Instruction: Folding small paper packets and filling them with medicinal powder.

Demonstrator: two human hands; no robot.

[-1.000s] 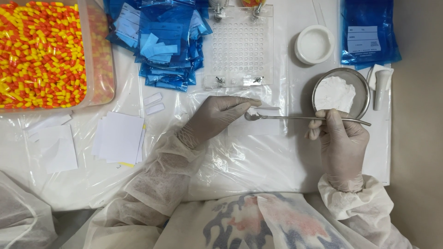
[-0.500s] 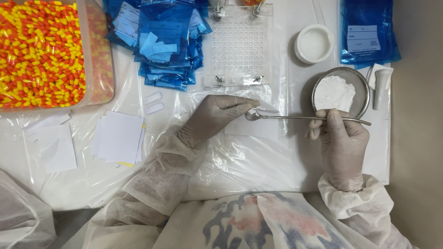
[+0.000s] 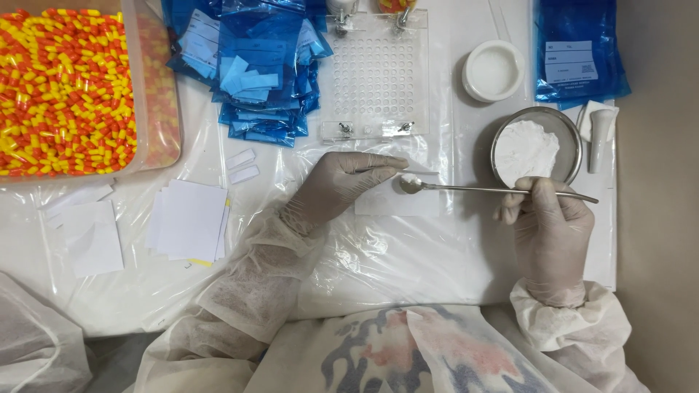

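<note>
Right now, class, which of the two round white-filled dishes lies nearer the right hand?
The metal dish of heaped powder, just above the right hand; the white dish sits farther up.

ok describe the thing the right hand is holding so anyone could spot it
Start at the round metal dish of white powder on the right. Just below it, the right hand grips a long thin metal spatula, the only slim rod there, its spoon end carrying white powder.

A white surface (image 3: 466,269) fills nearly the whole view, covered with a clear, wrinkled plastic sheet (image 3: 378,255) that catches soft glare from even overhead light. Along the right edge runs a plain grey-beige strip (image 3: 659,182). No walls or windows show.
</note>
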